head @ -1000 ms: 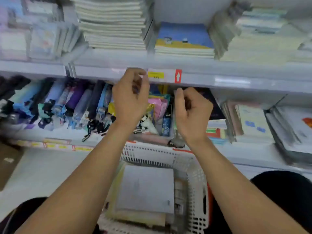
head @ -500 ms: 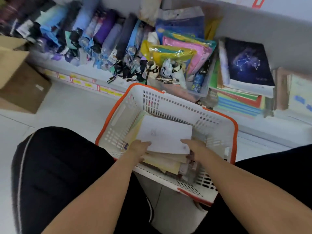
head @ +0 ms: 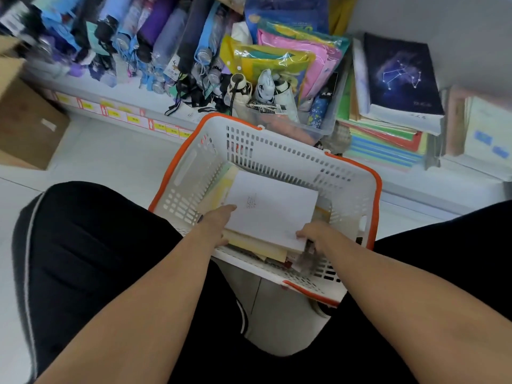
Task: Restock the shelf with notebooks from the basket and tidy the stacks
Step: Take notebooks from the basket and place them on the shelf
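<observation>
Closer now to the basket (head: 279,151) than half a second back, with both hands lower and tighter on the same white notebook (head: 273,207). Left hand (head: 219,221) grips the notebook's left edge, thumb on the cover, fingers tucked beneath. Right hand (head: 315,232) pinches the near right corner, fingertips curled under the stack edge. Notebook lies on top of a stack of other notebooks (head: 257,246) inside the white, orange-rimmed basket, tilted slightly, not lifted clear. Basket sits on the floor between two black-clad knees, just in front of the bottom shelf (head: 155,99). On that shelf: folded umbrellas (head: 155,37) at left, a clear bin of bright plastic pouches (head: 279,62) in the middle, a dark constellation-cover notebook (head: 400,76) atop a coloured stack at right. Cardboard box (head: 26,117) at far left on the floor.
</observation>
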Tool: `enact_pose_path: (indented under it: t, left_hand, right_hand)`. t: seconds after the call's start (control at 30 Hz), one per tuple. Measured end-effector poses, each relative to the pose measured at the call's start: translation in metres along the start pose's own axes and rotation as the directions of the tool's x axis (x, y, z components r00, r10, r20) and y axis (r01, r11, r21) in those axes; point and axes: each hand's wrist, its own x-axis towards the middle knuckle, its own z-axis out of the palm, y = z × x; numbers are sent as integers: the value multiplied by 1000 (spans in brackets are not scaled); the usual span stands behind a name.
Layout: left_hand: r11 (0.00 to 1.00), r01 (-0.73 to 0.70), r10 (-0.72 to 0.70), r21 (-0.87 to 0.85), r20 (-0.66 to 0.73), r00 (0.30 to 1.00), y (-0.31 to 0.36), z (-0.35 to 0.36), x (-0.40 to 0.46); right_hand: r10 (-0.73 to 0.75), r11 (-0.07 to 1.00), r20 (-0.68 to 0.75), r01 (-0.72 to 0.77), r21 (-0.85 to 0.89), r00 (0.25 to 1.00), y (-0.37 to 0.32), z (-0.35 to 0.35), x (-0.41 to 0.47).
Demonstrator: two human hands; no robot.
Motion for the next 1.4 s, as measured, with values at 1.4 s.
enact_pose_path:
  t: [1.4]
  left_hand:
    - [513, -565, 801, 647, -124, 585, 12, -29, -14]
  right_hand:
    - [-137, 947, 201, 68, 314, 970, -34, 29, -18]
